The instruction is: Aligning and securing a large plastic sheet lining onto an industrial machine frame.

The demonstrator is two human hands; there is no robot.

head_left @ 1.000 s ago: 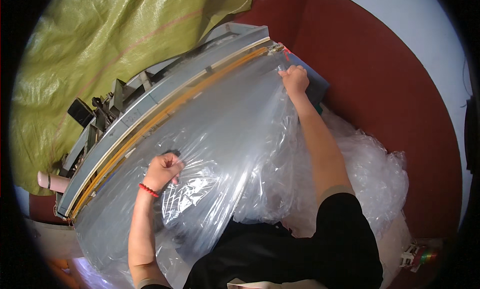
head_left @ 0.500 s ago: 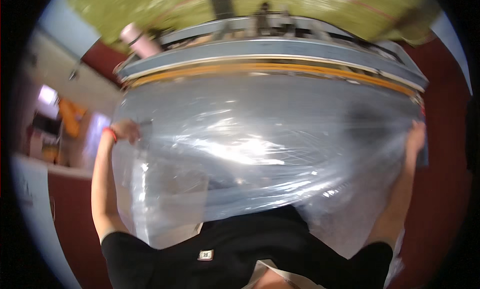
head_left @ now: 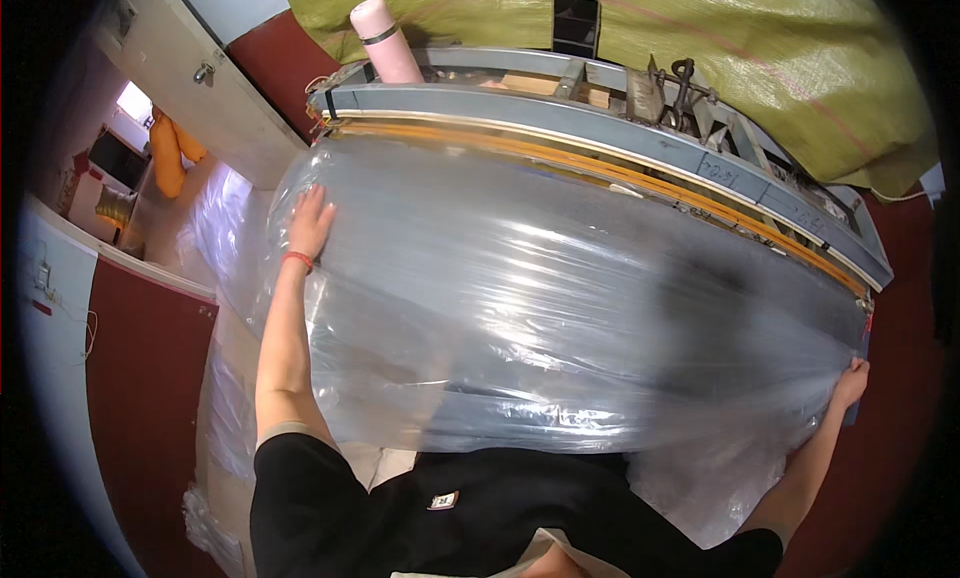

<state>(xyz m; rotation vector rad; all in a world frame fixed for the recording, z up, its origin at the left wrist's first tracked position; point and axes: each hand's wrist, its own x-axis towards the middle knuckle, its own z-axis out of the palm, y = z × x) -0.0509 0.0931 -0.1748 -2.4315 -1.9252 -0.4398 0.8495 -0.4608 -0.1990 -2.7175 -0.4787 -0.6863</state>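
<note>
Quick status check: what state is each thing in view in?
Clear plastic film: spread out, creased
Left hand: open, flat on the film
Right hand: closed on the film's right edge
Pink flask: capped
Door: open
Yellow-green woven sheet: draped, wrinkled

The premises appear to be a small workshop: a long grey metal frame [head_left: 560, 116], bearing handwritten dark marks [head_left: 718, 175] and edged by a long orange strip [head_left: 500, 141], carries dark metal fittings [head_left: 683, 96], with a wide sheet of clear plastic film [head_left: 450, 208] spread in front. Yellow-green woven plastic sheeting [head_left: 780, 53] lies behind the frame. The wall [head_left: 145, 398] is painted dark red and pale blue, and a pale door [head_left: 175, 48] with a metal handle [head_left: 204, 72] stands open beside a further room.
</note>
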